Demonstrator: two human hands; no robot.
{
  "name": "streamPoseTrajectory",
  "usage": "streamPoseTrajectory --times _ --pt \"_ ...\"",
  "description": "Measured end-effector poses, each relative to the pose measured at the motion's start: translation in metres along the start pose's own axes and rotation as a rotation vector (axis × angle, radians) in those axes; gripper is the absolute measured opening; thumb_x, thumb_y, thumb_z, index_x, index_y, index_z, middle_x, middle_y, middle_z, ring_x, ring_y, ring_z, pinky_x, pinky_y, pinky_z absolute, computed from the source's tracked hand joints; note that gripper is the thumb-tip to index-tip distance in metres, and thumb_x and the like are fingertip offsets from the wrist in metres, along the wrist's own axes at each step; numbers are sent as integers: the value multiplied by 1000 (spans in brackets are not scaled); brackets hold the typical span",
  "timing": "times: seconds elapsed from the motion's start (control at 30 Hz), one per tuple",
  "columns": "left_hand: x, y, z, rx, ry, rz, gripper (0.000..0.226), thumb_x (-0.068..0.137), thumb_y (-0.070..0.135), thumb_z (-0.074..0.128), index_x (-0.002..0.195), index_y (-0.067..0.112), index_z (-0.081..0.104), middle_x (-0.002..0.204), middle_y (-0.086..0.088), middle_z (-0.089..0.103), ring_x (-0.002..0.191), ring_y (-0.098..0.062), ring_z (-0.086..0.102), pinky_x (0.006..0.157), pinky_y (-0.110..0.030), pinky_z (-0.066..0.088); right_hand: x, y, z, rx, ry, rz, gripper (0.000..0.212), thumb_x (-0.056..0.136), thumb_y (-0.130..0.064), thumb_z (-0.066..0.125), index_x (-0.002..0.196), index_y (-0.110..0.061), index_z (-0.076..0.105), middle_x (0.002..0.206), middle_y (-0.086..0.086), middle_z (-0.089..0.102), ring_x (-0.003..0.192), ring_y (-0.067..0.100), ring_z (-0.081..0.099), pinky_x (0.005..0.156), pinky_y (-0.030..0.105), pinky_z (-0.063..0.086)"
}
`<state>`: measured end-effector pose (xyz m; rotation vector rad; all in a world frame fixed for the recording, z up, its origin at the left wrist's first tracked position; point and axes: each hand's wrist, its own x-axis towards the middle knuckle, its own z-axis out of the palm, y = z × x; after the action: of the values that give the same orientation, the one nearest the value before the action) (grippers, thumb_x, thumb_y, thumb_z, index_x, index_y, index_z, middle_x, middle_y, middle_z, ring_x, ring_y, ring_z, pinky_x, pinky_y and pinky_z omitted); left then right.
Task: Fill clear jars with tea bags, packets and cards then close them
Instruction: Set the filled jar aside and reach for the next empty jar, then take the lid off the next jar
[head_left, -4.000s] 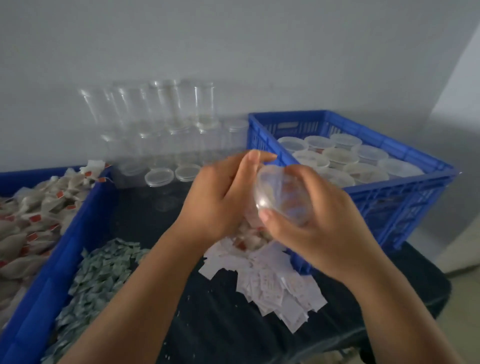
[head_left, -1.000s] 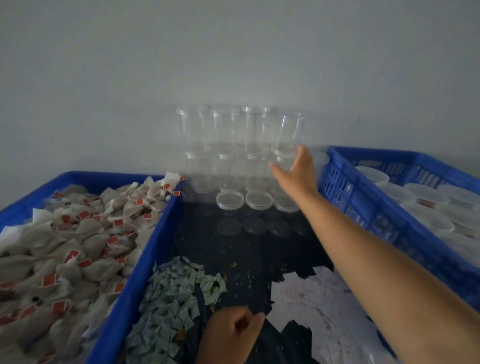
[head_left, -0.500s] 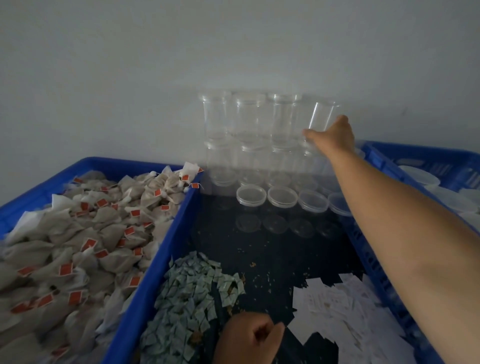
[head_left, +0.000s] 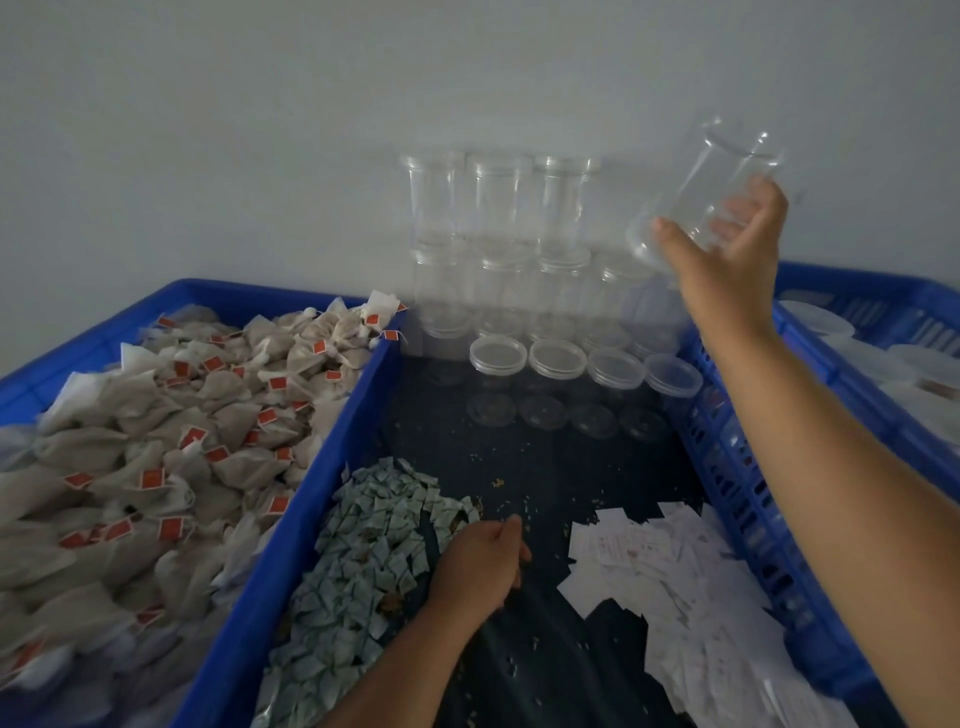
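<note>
my right hand is wrapped round a clear jar, tilted, in the upper right of the frame, just right of the stacked jars. my left hand sits low centre with curled fingers beside the packets; i cannot tell if it grips anything.
</note>
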<state>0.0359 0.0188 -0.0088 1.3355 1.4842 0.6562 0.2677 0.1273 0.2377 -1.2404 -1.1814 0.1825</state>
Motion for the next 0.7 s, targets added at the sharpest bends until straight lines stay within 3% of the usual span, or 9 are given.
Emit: streamPoseTrajectory --times 0.13,0.27,0.33,0.43,0.5,0.6,0.7 --pt "12 19 -5 -79 -33 -211 60 113 50 43 85 6 73 52 0 63 39 -11 47 42 -19 36 -81 -10 -31 115 -110 32 95 82 -53 86 157 -44 28 149 -12 53 131 -4 57 101 21 53" --pt "11 31 -9 -168 -64 -332 59 114 48 44 85 5 70 49 -1 60 39 -12 38 38 -16 28 -188 0 -50 254 -290 151 85 79 -51 86 146 -56 34 139 -20 60 127 5 66 92 26 63" --pt "9 33 -8 -189 -63 -323 56 113 48 48 91 3 72 57 -3 63 44 -12 41 41 -18 31 -246 12 -47 287 -355 252 86 76 -53 87 145 -54 35 132 -18 64 120 8 70 88 24 63" --pt "0 31 -12 -121 -80 -206 52 109 52 54 104 6 77 88 -4 79 73 -18 72 66 -27 55 -318 33 -35 278 -431 390 83 73 -44 90 140 -42 41 129 -8 67 117 13 72 89 24 62" --pt "-11 33 -18 -132 -81 -120 47 111 50 52 106 13 80 95 -4 82 92 -21 78 86 -37 62 -346 43 -29 271 -456 409 89 69 -41 92 143 -39 43 131 -9 68 120 14 71 93 28 62" --pt "-34 46 -30 -279 83 -22 44 112 49 48 103 20 79 92 -3 80 85 -17 74 78 -34 58 -362 52 -30 196 -430 275 96 71 -28 95 149 -42 42 141 -12 58 130 15 63 102 30 56" --pt "-70 60 -42 -275 92 374 30 105 58 57 113 36 76 108 14 76 99 1 71 84 -21 55 -362 52 -29 226 -446 224 93 75 -18 96 149 -42 45 140 -4 59 126 23 66 100 36 59"
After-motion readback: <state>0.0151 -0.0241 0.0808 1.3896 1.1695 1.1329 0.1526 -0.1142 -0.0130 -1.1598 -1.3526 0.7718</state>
